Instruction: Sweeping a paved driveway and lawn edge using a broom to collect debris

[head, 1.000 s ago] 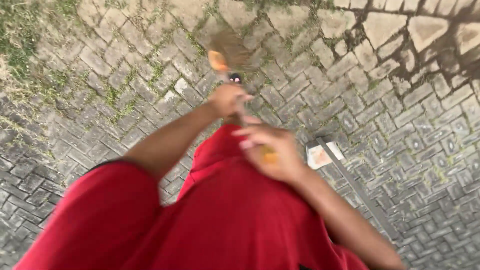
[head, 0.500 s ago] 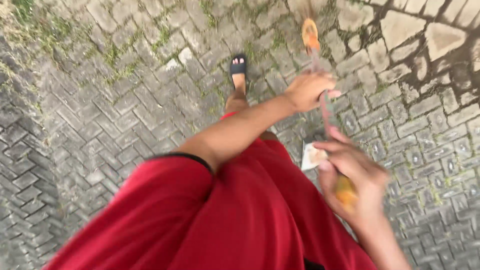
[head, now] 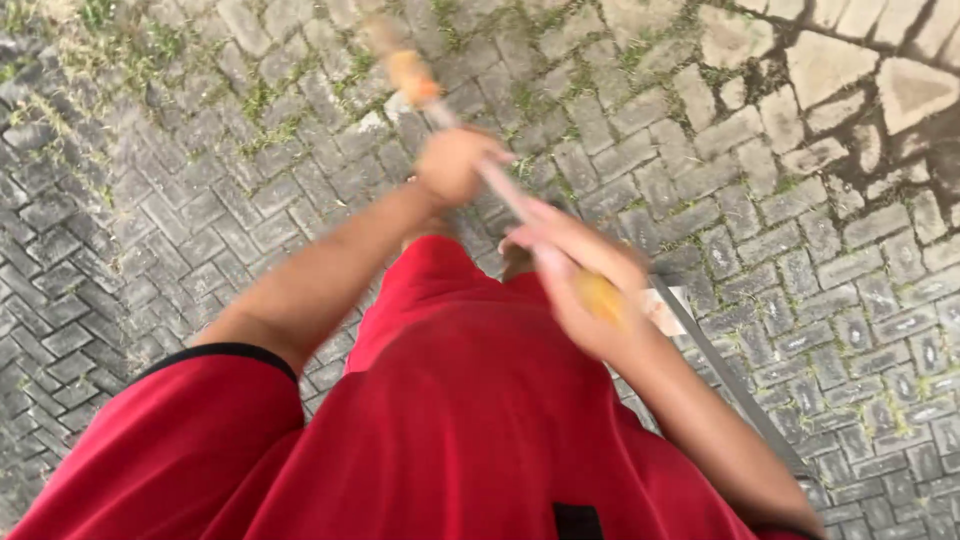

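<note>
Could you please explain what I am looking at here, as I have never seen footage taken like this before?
There is no machine. A person wears a camera on the head, so the one view looks straight down over their red shirt at their own bare hands. The left hand is farther out and the right hand nearer the body. Both close in a grip on one long broom handle, which has an orange end by the right hand and an orange collar near the blurred head. Below is grey brick paving with grass in the joints. A grey pole and a pale flat piece lie on it at the right.
</note>
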